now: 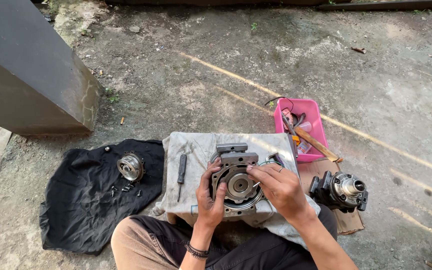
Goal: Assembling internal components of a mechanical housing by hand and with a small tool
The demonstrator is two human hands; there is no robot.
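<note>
Your left hand (210, 197) curls around the near-left rim of the round metal housing (237, 186), fingers closed on its edge; your right hand (275, 186) rests over its right side, fingertips pinched at the ring, though on what I cannot tell. The housing sits on the grey cloth (196, 150) just beyond your knees. It looks heavy, rigid and likely oily, so hold the outer body, not the inner disc. A screwdriver (181, 172) lies left of it. Farther left, a small hub (130, 166) and loose bolts (121, 189) crowd the black cloth (86, 200); right, another metal assembly (340, 190); beyond, a pink tray (310, 107).
</note>
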